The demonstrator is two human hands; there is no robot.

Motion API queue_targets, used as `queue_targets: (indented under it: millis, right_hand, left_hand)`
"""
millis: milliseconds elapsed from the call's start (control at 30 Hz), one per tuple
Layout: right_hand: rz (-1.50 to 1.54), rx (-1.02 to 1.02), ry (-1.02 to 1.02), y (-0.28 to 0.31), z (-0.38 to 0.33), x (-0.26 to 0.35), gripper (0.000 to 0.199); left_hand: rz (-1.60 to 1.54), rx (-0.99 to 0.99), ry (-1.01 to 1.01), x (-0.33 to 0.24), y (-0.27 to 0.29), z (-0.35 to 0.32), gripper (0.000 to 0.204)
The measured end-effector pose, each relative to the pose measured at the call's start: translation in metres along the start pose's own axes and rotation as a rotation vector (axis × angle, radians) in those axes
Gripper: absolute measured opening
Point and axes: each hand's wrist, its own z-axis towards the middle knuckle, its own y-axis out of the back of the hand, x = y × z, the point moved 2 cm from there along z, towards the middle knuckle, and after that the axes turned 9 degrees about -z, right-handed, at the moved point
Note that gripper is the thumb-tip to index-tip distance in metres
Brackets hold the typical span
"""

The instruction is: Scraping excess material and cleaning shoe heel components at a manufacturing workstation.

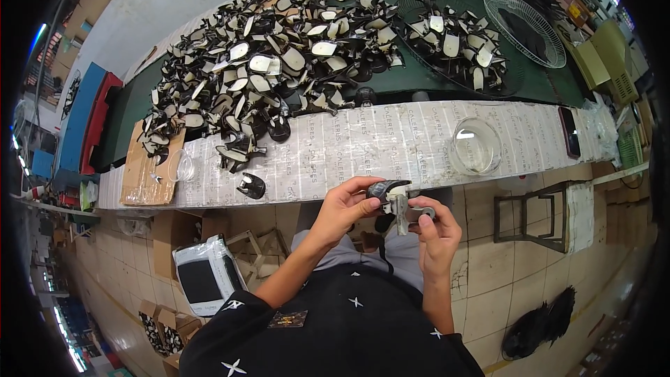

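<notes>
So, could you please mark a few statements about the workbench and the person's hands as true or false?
1. Both hands hold one small black and pale piece. True: the left hand and right hand grip the piece together.
2. The clear round dish lies left of the hands. False: it lies to their right.
3. The big pile of pieces covers the bench's far side. True.
4. The wire fan guard stands on the floor. False: it rests on the bench.

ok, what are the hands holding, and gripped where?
Both hold one small black-and-white shoe part: left hand pinches its dark left end, right hand its lower right side.
</notes>
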Motion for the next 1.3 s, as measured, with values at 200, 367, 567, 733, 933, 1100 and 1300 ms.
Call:
queue_targets:
  millis: [200, 367, 567, 733, 933, 1100, 1300]
  right_hand:
    - [-0.082, -0.033, 0.097, 0.009, 0.006, 0.009, 0.023]
    - [-0.587, -0.022, 0.254, 0.009, 0.01, 0.029, 0.023]
    - [-0.763, 0.05, 0.438, -0.002, 0.014, 0.034, 0.026]
    - [-0.805, 0.068, 0.462, -0.004, 0.014, 0.034, 0.027]
    - [-0.86, -0.03, 0.441, -0.007, 0.015, 0.035, 0.027]
    - [-0.928, -0.106, 0.449, -0.005, 0.016, 0.035, 0.026]
    - [-0.975, -0.162, 0.48, -0.002, 0.016, 0.039, 0.026]
  left_hand:
    - [0.014, -0.01, -0.023, -0.001, -0.002, 0.0, 0.042]
    - [0.014, 0.005, -0.052, -0.004, -0.007, -0.001, 0.042]
    - [0.036, 0.007, -0.048, -0.001, -0.008, -0.001, 0.04]
    - [0.046, 0.002, -0.044, 0.0, -0.005, -0.001, 0.039]
    - [0.116, 0.016, -0.071, 0.0, -0.003, -0.001, 0.039]
    - [0.11, 0.01, -0.056, -0.001, -0.003, -0.001, 0.039]
    - [0.051, 0.003, -0.015, -0.006, -0.002, -0.002, 0.038]
